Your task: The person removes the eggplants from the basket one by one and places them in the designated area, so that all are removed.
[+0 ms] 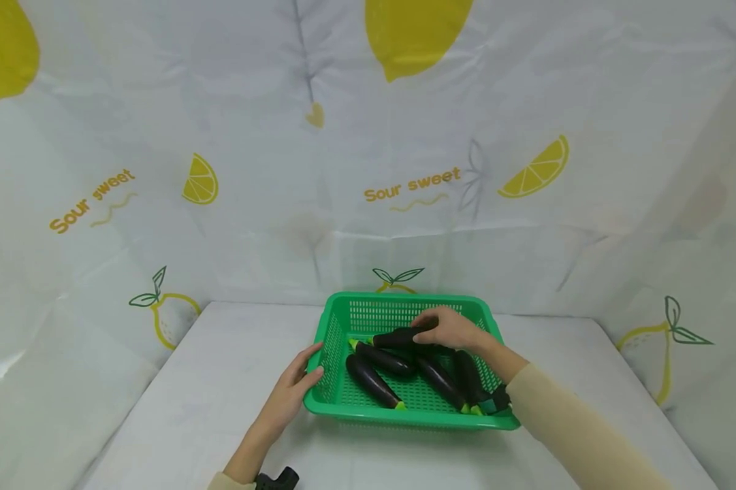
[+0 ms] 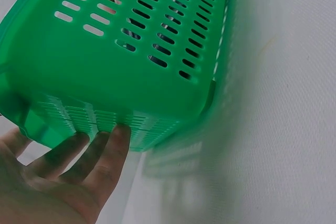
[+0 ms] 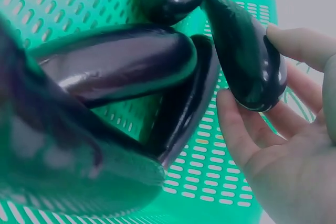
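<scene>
A green plastic basket (image 1: 410, 422) with slotted walls holds several dark purple eggplants. My right hand (image 1: 450, 329) reaches over the basket's right side and grips one eggplant (image 1: 397, 339) near the back wall. In the right wrist view, the thumb lies on one side of that eggplant's rounded end (image 3: 252, 59), the fingers on the other. My left hand (image 1: 286, 393) touches the basket's left side at the rim. The left wrist view shows its straight fingers (image 2: 113, 156) against the slotted outer wall (image 2: 105, 72).
Other eggplants lie around the held one: one at the left front (image 1: 372, 382), one at the middle right (image 1: 442, 382). The basket stands on a white table (image 1: 220, 381). Behind it hangs a white sheet (image 1: 251, 238) with lemon prints.
</scene>
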### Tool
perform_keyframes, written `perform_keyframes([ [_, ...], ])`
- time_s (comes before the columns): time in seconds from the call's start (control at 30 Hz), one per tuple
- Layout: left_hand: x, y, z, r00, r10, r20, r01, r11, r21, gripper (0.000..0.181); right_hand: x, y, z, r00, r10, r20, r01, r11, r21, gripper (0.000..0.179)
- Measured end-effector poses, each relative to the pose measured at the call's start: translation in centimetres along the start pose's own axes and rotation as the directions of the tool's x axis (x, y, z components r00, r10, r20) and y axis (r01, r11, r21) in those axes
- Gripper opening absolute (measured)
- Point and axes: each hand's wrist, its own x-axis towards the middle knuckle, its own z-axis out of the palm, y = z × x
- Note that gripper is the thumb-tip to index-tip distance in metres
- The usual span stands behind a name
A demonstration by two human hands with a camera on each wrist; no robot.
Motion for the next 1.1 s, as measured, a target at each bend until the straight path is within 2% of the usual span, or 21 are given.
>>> perform_keyframes([
  [0.13,0.1,-0.1,0.0,1.000,0.004,0.003,-0.004,1.000,-0.008,0.055,-0.3,-0.6,-0.5,1.000,0.002,-0.013,-0.002,0.999,0.039,0.040],
  [0.4,0.1,-0.5,0.0,1.000,-0.016,0.004,0.016,1.000,-0.021,0.055,-0.9,-2.2,-1.6,0.998,0.011,-0.064,-0.011,1.000,-0.002,0.040],
  [0.6,0.1,-0.4,0.1,1.000,-0.015,-0.002,0.015,1.000,-0.010,0.055,-1.4,-3.3,-2.5,0.997,-0.040,-0.071,0.039,0.999,-0.017,0.039],
  [0.83,0.0,-0.3,0.1,1.000,-0.024,0.007,0.025,0.999,-0.042,0.054,-2.5,-4.5,-3.7,0.992,-0.093,-0.081,0.091,0.995,-0.032,0.035],
  [1.1,0.1,-0.2,0.0,1.000,-0.025,0.017,0.025,0.999,-0.031,0.055,-4.3,-5.2,-4.9,0.983,-0.122,-0.138,0.115,0.992,-0.060,0.035],
])
